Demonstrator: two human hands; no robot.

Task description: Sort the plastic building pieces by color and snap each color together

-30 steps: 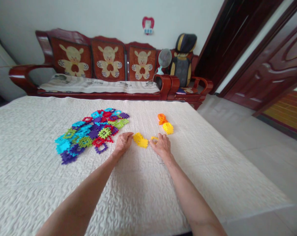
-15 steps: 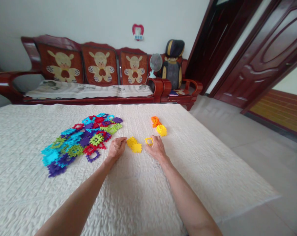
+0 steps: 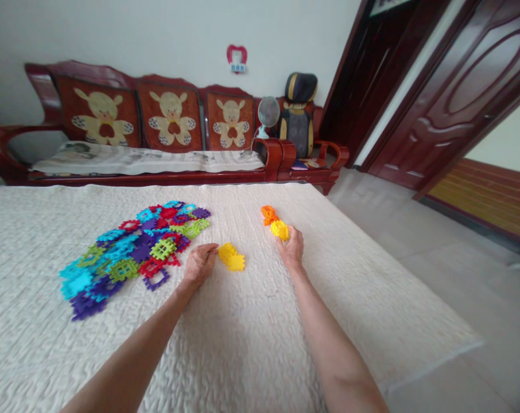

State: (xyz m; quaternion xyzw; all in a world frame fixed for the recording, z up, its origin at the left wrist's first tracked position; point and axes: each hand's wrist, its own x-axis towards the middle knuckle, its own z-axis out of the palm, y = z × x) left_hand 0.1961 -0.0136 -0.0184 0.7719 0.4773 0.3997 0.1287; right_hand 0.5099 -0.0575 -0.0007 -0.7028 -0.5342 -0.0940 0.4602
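Note:
My left hand [image 3: 201, 263] is closed, with its fingertips at the left edge of a few overlapping yellow interlocking tiles [image 3: 233, 258] on the cover. Further right, the fingers of my right hand [image 3: 291, 246] are closed round the near side of a small stack of yellow tiles [image 3: 279, 230]. How many tiles the stack holds is hard to make out. Touching its far side is a cluster of orange tiles [image 3: 268, 215]. To the left of my left hand spreads a heap of mixed blue, purple, red and green tiles [image 3: 142, 250].
A cream quilted cover [image 3: 243, 332] lies over the table under everything. Behind it stands a red wooden sofa [image 3: 156, 177] with bear cushions. A small fan [image 3: 268, 112] and a massage seat cushion [image 3: 297, 131] are at the back right, near dark doors.
My right hand has moved away from me and to the right, carrying a yellow window-frame tile from beside the loose yellow tiles to the yellow stack. My left hand stays beside the loose ones.

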